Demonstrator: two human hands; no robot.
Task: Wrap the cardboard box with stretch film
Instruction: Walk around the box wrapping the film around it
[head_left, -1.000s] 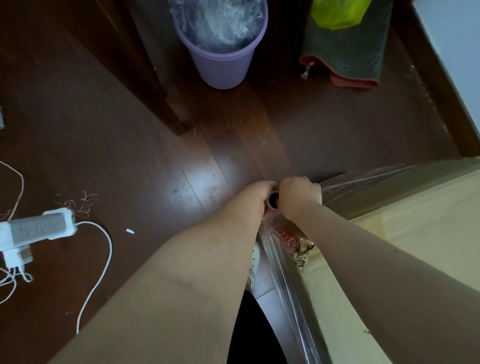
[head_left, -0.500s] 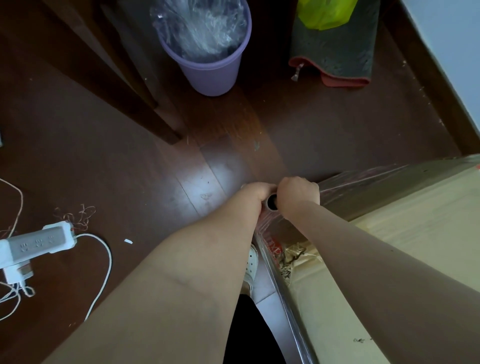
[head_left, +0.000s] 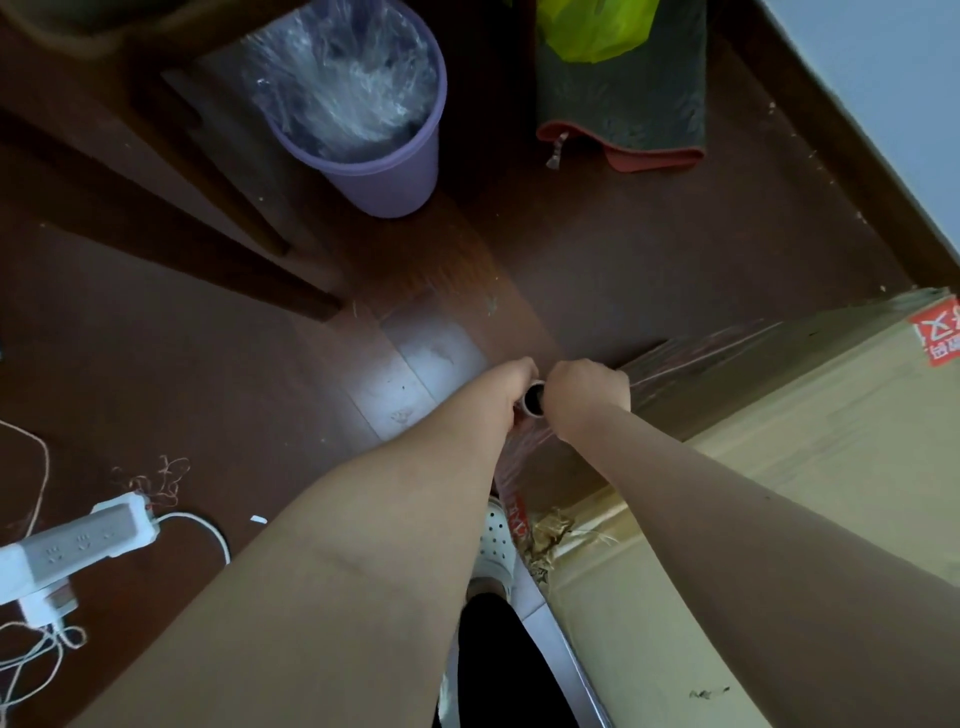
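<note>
Box: a large tan cardboard box (head_left: 831, 441) is standing on the dark wooden floor (head_left: 623, 249), at lower right.
Film: clear stretch film (head_left: 696, 358) is clinging along the box's far side.
Roll: a film roll with an open core (head_left: 534, 400) is standing at the box's corner.
Hands: the left hand (head_left: 517, 382) and right hand (head_left: 589, 392) are gripping the film roll's top, fingers curled.
Beyond: a lilac plastic bin (head_left: 384, 176) is sitting well apart.

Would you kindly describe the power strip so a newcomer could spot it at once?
From the purple bin at the top, go down and left across the dark wooden floor to the picture's left edge. The power strip lies there: a white block with sockets on top and a white cable curving off, unlike the thin tangled string beside it.
</note>
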